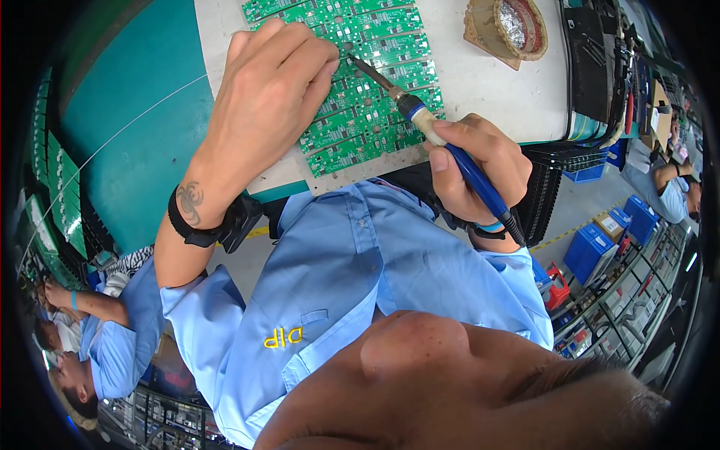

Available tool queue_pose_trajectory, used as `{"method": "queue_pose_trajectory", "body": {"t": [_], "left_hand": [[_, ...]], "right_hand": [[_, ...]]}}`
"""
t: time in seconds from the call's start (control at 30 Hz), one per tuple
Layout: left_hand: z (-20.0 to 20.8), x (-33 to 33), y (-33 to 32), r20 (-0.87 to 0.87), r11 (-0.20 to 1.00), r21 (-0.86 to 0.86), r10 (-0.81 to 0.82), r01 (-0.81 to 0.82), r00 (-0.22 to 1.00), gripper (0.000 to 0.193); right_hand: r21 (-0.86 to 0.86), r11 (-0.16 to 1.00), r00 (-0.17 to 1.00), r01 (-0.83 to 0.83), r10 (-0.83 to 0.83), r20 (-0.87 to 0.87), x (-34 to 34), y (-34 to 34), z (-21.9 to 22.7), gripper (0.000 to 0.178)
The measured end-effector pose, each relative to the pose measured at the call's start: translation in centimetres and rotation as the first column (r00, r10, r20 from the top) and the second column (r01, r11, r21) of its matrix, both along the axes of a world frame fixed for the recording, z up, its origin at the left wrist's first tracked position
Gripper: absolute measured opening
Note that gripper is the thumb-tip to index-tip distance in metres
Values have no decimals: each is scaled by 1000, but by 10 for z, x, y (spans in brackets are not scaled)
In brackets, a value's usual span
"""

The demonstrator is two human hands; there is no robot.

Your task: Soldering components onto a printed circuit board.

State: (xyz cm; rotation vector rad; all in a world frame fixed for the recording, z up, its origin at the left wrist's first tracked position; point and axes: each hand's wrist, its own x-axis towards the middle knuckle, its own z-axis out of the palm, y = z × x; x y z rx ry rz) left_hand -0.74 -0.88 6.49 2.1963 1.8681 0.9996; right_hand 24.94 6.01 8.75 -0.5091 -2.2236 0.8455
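Observation:
My right hand point(484, 165) grips a soldering iron point(420, 116) by its blue and cream handle. The iron's dark tip points up and left, at or just above a green circuit board panel point(386, 112) made up of several rows of small boards. Over the panel's left part rests my left hand point(274, 94), its fingers curled together close to the iron's tip. Whatever those fingers pinch is hidden or too thin to make out. Under the panel lies a pale board or sheet point(495, 105).
At the far right of the worktop stands a round brown container point(523, 30) with silvery scraps inside. A green mat point(135, 150) covers the left side, crossed by a thin pale line. Co-workers sit to the left and right. Blue bins point(589, 251) stand on the floor at right.

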Motion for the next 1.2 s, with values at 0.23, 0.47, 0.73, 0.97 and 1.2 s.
{"method": "queue_pose_trajectory", "body": {"t": [0.23, 0.47, 0.73, 0.97, 1.2], "left_hand": [[1, -1, 0, -13, 1000, 4, 14, -14, 1000, 13], [0, -6, 0, 5, 995, 71, 66, -66, 998, 11], [0, -5, -5, 123, 994, -58, 102, -95, 987, 12], [2, -6, -3, 123, 993, 1, 120, -121, 985, 11], [8, -12, -4, -124, 994, 74, 89, -80, 988, 10]], "right_hand": [[18, 999, 1000, 26, -26, -7, -1, 1, 1, 18], [-5, 990, 990, 140, -140, -27, 25, 2, -4, 23], [76, 802, 797, 592, -597, 92, 47, 11, -21, 31], [-57, 982, 965, 182, -190, -182, 25, 8, -12, 26], [-75, 995, 994, 60, -67, -89, 4, 8, -3, 20]]}}
